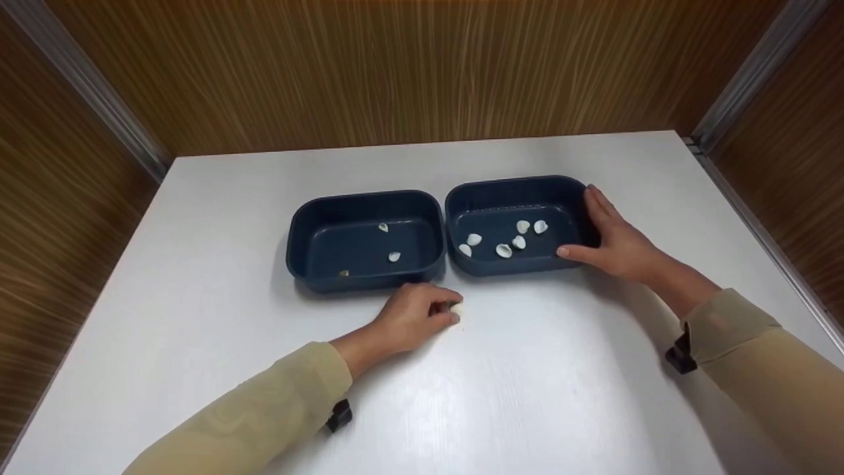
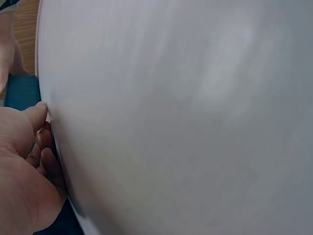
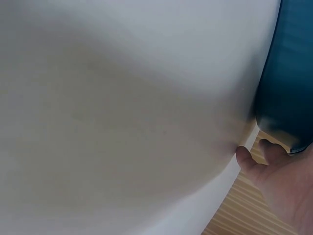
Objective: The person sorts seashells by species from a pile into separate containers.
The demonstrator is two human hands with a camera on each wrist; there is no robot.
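White worktop (image 1: 527,369): left hand (image 1: 412,320) pinches a shell (image 1: 456,309); right hand (image 1: 616,241), fingers straight, steadies the right tray (image 1: 461,198). Loosely pinched, the shell could slip.

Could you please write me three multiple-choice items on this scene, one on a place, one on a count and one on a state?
1. Where does the right hand rest?
A. on the right end of the right tray
B. inside the left tray
C. flat on the table's far left corner

2. How many white shells lie in the right tray?
A. two
B. six
C. ten

3. What is the left hand doing?
A. lying flat and open on the table
B. gripping the left tray's rim
C. pinching a small white piece on the table in front of the trays

Answers:
1. A, its fingers lie along that tray's end wall.
2. B, six pale shells show on the tray's floor.
3. C, its curled fingers close on the white piece.
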